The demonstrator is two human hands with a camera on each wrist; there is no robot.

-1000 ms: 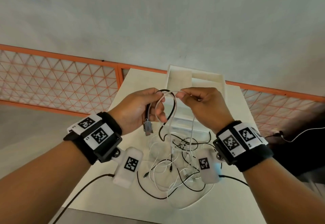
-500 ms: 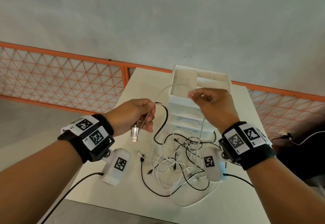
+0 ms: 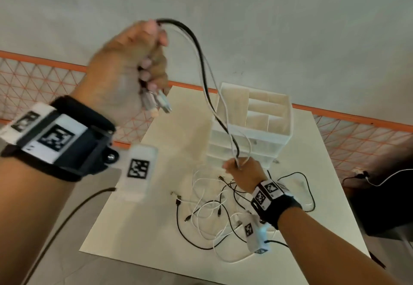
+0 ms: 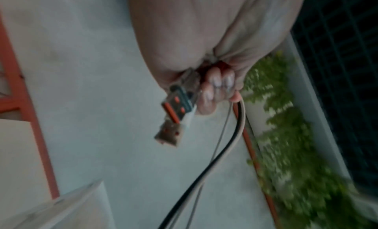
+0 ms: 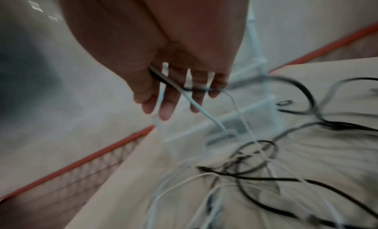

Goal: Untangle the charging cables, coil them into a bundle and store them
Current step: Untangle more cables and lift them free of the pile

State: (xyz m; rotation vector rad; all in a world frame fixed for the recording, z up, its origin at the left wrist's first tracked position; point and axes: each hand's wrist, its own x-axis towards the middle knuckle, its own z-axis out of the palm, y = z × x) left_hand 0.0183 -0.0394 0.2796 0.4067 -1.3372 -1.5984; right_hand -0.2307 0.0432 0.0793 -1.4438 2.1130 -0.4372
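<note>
My left hand (image 3: 154,61) is raised high at the left and grips the ends of black and white charging cables (image 3: 201,54). Their USB plugs (image 3: 161,103) stick out below the fist, seen close as USB plugs (image 4: 178,106) beside the curled fingers (image 4: 214,90). The cables arc down to my right hand (image 3: 240,168), low over the table in front of the organiser. There the thumb holds them against the fingers (image 5: 174,93). The remaining cables lie as a black and white tangle (image 3: 214,213) on the table, also blurred in the right wrist view as the tangle (image 5: 255,167).
A white compartmented organiser with drawers (image 3: 268,117) stands at the back of the white table (image 3: 134,217). An orange mesh fence (image 3: 44,79) runs behind it. A dark object with its own white cable (image 3: 380,195) sits off the table's right edge.
My left hand has risen high and leftward with the plugs. My right hand has dropped from in front of the organiser's top to just above the table, so the cables now stretch between the hands.
</note>
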